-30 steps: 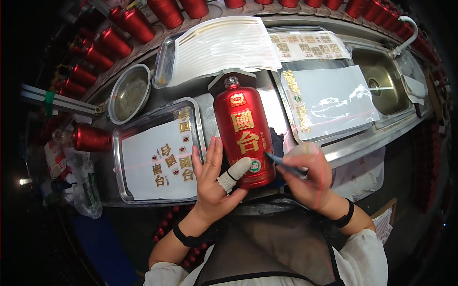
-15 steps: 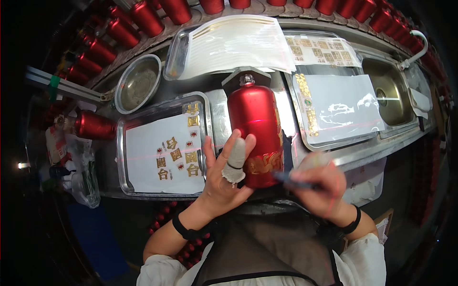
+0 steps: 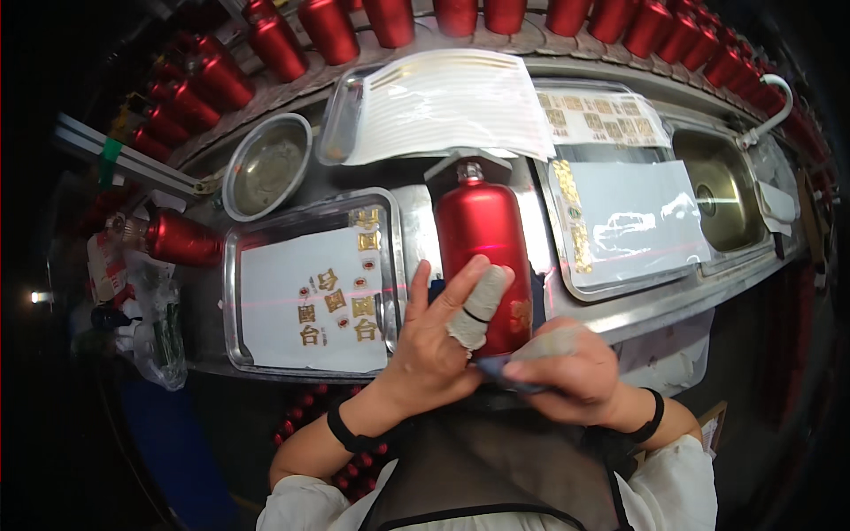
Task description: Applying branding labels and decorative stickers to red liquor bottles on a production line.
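A glossy red bottle [image 3: 478, 226] lies on its side, its clear stopper pointing away from me, against a grey angled stand [image 3: 440, 169]. Gold decoration shows low on its right side. My left hand [image 3: 440, 341] grips the bottle near its base, with the thumb at the bottom end and fingers along its side. A pale finger cot covers one finger. In my right hand [image 3: 574, 372] is a flat blue-grey piece [image 3: 522, 376], pressed to the base end of the bottle. What kind of piece it is cannot be made out.
To the left, a steel tray [image 3: 396, 265] holds a sheet of gold and red decals, with a metal bowl [image 3: 268, 168] behind it. A right-hand tray [image 3: 575, 288] bears a glossy sheet. Farther right is a sink [image 3: 722, 199]. Many red bottles [image 3: 390, 22] line the back.
The bottle has turned, so less of its gold decoration shows. My right hand has moved left to the bottle's base, and my left hand has shifted slightly right over the bottle.
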A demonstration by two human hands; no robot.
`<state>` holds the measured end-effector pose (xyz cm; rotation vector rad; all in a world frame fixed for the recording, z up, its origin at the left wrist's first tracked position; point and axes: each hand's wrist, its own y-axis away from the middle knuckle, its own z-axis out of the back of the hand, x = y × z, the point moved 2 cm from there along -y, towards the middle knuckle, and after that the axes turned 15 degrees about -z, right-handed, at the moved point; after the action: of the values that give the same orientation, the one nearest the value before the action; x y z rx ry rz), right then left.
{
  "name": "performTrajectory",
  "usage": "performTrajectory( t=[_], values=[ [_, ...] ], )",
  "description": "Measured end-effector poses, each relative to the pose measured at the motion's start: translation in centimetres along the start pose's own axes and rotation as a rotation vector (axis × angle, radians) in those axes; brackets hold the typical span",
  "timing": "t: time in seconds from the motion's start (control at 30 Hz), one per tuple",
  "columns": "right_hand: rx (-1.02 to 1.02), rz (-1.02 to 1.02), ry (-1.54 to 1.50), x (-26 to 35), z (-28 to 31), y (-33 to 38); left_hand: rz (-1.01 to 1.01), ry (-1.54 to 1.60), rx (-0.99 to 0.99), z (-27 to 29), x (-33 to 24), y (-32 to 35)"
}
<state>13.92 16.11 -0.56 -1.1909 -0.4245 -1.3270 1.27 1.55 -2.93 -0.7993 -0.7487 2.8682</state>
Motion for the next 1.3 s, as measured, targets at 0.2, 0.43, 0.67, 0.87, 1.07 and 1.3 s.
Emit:
performTrajectory(
  t=[0.2, 0.43, 0.67, 0.87, 1.07, 1.3],
  values=[
    [0.117, -0.149, -0.105, 0.5, 0.8, 0.1, 0.0, 0.013, 0.037, 0.7, -0.5, -1.0],
    [-0.458, -0.836, -0.541, -9.2, 7.2, -5.8, 0.037, 0.064, -0.11, 2.6, 0.1, 1.2],
    [-0.469, -0.854, 0.199, -21.2, 10.1, -18.0, 0.309, 0.126, -0.204, 4.7, 1.6, 3.7],
    [-0.389, -1.033, 0.405, -24.5, 8.8, -24.3, 0.411, 0.125, -0.356, 5.7, 2.2, 5.8],
    [-0.357, -1.14, 0.448, -28.1, 9.3, -25.4, 0.444, 0.191, -0.45, 6.4, 3.7, 7.3],
    [-0.495, -1.0, 0.554, -25.6, 8.3, -25.1, 0.472, 0.156, -0.359, 6.5, 4.3, 6.1]
  ],
)
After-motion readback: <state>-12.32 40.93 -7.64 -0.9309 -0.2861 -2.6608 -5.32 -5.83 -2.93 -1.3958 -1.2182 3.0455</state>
